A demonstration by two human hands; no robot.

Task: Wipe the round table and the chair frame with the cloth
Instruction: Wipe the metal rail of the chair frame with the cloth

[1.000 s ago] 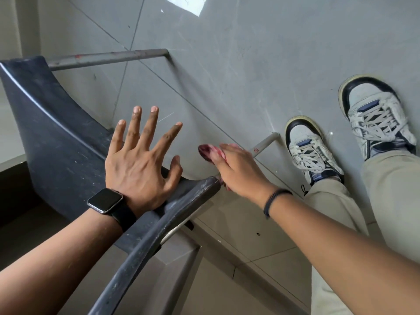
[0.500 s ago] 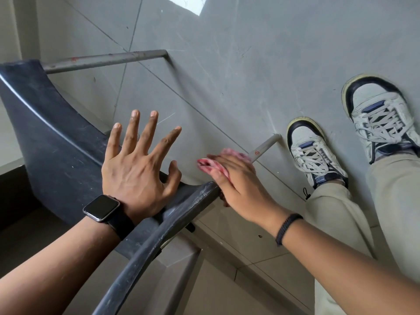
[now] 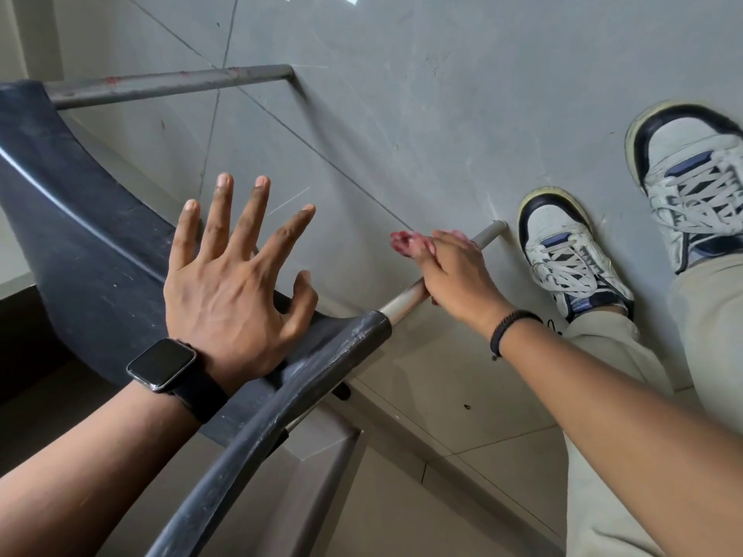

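Note:
A dark plastic chair seat point(image 3: 80, 251) fills the left of the view, seen from above. My left hand point(image 3: 229, 291) presses flat on its edge, fingers spread wide, holding nothing. A metal chair leg point(image 3: 406, 301) runs from the seat's corner down to the floor. My right hand point(image 3: 458, 275) is wrapped around that leg with a red cloth point(image 3: 406, 243) bunched under the fingers. A second metal leg point(image 3: 173, 84) stretches across the upper left. The round table is out of view.
Grey floor tiles point(image 3: 422, 114) lie beneath the chair. My two white and dark sneakers point(image 3: 563, 255) stand at the right, the nearer one right beside the leg's foot. A low step edge point(image 3: 442, 448) crosses the lower middle.
My right hand with the cloth has slid down the metal leg, away from the seat corner toward the floor end. My left hand has stayed pressed on the seat.

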